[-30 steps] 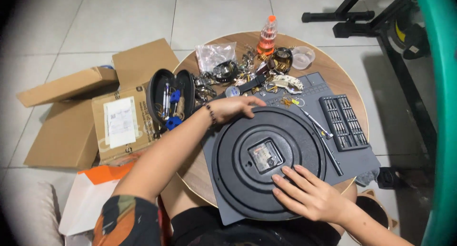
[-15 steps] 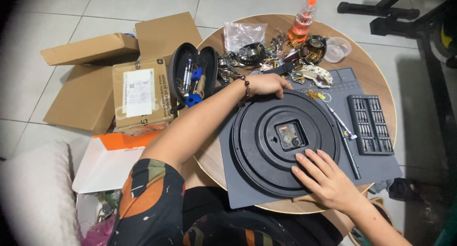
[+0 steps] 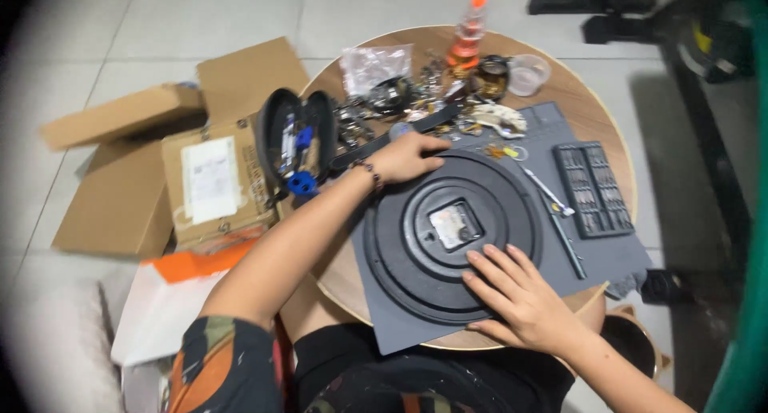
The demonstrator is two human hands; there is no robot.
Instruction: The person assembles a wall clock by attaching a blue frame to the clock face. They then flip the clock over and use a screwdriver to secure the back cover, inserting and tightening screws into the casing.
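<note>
The clock (image 3: 452,235) lies face down on the grey mat (image 3: 608,257), near the table's (image 3: 592,101) front edge, its square movement showing at the centre. The left hand (image 3: 404,159) rests on the clock's far rim, fingers curled over it in a light hold; the right hand (image 3: 524,297) lies flat and spread on the near rim, gripping nothing. The mat overhangs the front edge here — pressing down with the right hand could tip mat and clock toward the lap. A sideways push of the disc could also sweep the screwdriver (image 3: 564,241) or the bit tray (image 3: 594,189), both just beside it on the mat, toward the right edge. The small parts heaped at the far edge sit close to the left hand and could be knocked loose. Left of the table, on the floor, a brown carton (image 3: 212,185) carries a white rectangular label on its top; an open flap box (image 3: 120,117) lies beyond it, and a white and orange bag (image 3: 172,301) nearer. At the far edge stand an orange-capped bottle (image 3: 466,35) and a clear plastic bag (image 3: 374,65).
</note>
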